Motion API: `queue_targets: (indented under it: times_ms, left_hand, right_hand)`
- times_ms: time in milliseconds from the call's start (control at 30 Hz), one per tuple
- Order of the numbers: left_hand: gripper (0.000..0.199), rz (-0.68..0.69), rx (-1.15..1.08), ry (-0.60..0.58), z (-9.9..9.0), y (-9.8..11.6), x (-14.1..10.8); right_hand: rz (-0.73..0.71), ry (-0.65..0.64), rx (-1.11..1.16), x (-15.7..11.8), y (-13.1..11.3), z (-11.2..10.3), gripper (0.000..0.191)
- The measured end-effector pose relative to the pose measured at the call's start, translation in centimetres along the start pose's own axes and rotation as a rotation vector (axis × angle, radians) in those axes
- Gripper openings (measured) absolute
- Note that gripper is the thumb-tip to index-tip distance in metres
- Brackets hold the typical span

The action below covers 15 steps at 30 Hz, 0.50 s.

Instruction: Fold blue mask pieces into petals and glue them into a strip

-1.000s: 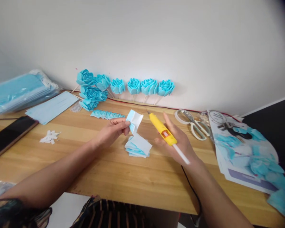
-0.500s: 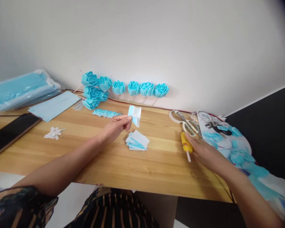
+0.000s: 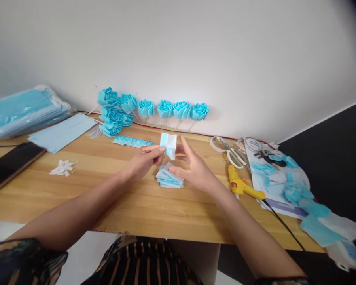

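Observation:
Between thumb and fingers, my left hand [image 3: 146, 160] pinches a small folded piece of blue-and-white mask fabric [image 3: 169, 144], held upright above the table. My right hand [image 3: 194, 164] is close on its right side, thumb and fingers apart, holding nothing. Under the hands lies a stack of cut blue-and-white fabric pieces [image 3: 169, 180]; the right thumb is over its upper edge, and I cannot tell whether it touches. A yellow hot glue gun [image 3: 243, 186] lies on its side on the table, right of the right hand.
Blue fabric roses on sticks [image 3: 165, 109] line the wall, beside a pleated blue strip [image 3: 132, 141]. Scissors [image 3: 233, 154] and a tape roll [image 3: 216, 145] lie right. A phone [image 3: 12, 164], white scraps [image 3: 62, 168], flat mask sheets [image 3: 62, 132] and a bagged mask pack [image 3: 23, 113] lie left.
My right hand has let go of the glue gun, leaving it on the table, and has moved left to the fabric piece. My left hand still holds the piece in about the same spot.

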<state>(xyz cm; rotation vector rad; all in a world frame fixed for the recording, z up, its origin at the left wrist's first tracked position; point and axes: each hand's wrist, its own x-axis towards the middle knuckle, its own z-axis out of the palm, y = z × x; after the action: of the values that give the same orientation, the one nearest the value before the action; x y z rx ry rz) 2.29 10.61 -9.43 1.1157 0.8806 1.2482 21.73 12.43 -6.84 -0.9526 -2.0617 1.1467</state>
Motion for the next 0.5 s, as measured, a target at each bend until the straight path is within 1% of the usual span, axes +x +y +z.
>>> queue_targets:
  times_ms: [67,233,367,500]
  left_hand:
    - [0.049,-0.012,-0.02,0.002,0.0,-0.1,0.0]
    - [0.05,-0.025,-0.05,-0.011,-0.1,-0.3,0.1]
    - [0.05,-0.03,-0.034,-0.033,-0.1,-0.7,0.1]
    - [0.053,-0.025,0.01,-0.057,0.0,-1.1,0.1]
  right_hand:
    - [-0.026,0.042,0.014,0.6,0.3,0.8,0.106]
    - [-0.068,0.221,0.039,1.0,0.9,2.0,0.094]
    - [-0.068,0.257,0.085,0.9,1.3,2.5,0.089]
    - [-0.053,0.287,0.095,0.7,1.7,2.5,0.087]
